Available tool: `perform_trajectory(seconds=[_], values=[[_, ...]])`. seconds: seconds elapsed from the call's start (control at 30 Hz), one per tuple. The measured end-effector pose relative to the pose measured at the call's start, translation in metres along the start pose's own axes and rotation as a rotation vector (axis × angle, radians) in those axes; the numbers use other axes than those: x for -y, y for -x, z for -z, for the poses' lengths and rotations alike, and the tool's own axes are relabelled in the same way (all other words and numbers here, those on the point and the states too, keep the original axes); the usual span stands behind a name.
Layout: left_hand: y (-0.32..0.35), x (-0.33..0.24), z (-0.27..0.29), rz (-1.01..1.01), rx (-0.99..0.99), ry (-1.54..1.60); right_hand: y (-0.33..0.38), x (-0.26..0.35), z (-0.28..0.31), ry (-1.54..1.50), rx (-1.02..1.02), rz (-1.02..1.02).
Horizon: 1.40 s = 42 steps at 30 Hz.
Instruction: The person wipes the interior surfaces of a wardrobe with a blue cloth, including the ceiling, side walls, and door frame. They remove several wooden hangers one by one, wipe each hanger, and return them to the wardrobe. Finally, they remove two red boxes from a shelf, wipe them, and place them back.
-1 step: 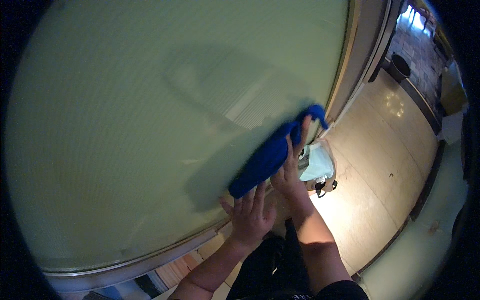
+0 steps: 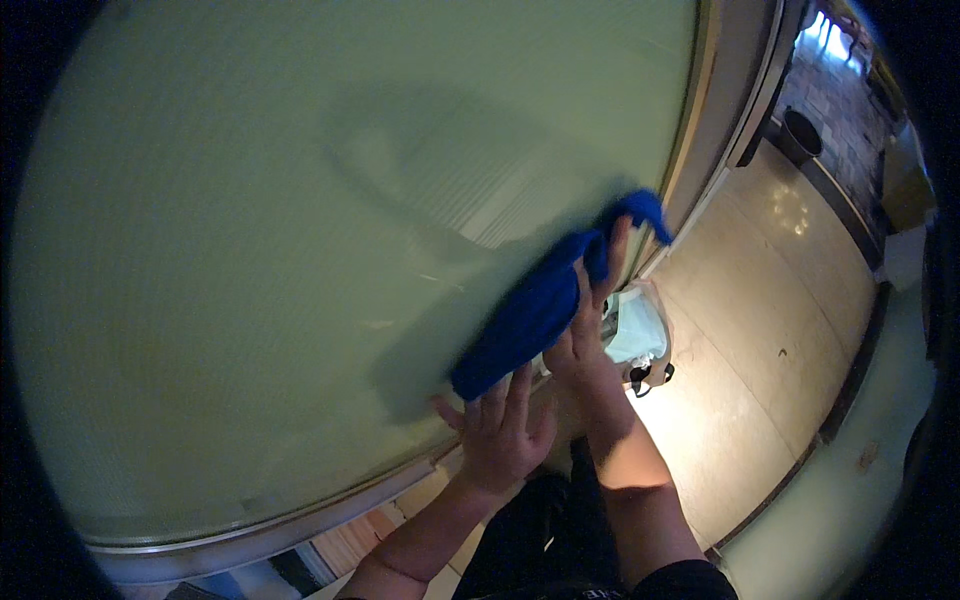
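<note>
A folded blue cloth (image 2: pixel 525 312) lies slantwise against a large pale green ribbed glass panel (image 2: pixel 230 300). My left hand (image 2: pixel 500 440) is open at the cloth's lower end, its fingers spread and the tips pressing on the edge of the cloth. Higher up on the right, my right hand (image 2: pixel 582 335) is open too, with its fingers stretched along the cloth and pushing it against the panel. The cloth's narrow upper end curls past those fingertips, close to the panel's right frame (image 2: pixel 690 120). Its underside is hidden.
A bag (image 2: pixel 640 335) with light blue contents stands on the tiled floor (image 2: pixel 740 300), just right of my right hand. Farther off at the upper right is a black bucket (image 2: pixel 800 135). A metal rail (image 2: pixel 270 535) runs along the panel's lower edge.
My right hand has slid slightly up, and the cloth's upper end has shifted up and right with it. The cloth's lower end and my left hand have hardly moved.
</note>
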<state>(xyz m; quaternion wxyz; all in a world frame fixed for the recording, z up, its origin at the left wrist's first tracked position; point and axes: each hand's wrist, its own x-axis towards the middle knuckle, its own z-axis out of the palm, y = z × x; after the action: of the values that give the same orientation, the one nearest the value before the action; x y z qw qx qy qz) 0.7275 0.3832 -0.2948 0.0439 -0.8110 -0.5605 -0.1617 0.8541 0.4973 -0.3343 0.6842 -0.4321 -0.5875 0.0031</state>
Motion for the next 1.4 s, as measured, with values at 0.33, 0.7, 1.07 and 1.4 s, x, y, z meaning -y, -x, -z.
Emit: perform_trajectory(seconds=[0.33,0.7,1.07,1.4], values=[[-0.005,-0.009,-0.069,-0.181,0.128,-0.213,0.056,-0.082,0.008,0.139,-0.042,-0.139],[-0.049,-0.022,-0.051,-0.2,-0.122,-0.085,-0.047,-0.05,0.031,0.099,-0.061,0.037],[-0.033,-0.014,-0.177,-0.326,0.01,-0.211,0.102,-0.151,0.021,0.347,0.129,-0.341],[-0.054,-0.04,-0.163,-0.245,0.068,-0.067,0.095,-0.146,0.032,0.124,-0.035,-0.379]])
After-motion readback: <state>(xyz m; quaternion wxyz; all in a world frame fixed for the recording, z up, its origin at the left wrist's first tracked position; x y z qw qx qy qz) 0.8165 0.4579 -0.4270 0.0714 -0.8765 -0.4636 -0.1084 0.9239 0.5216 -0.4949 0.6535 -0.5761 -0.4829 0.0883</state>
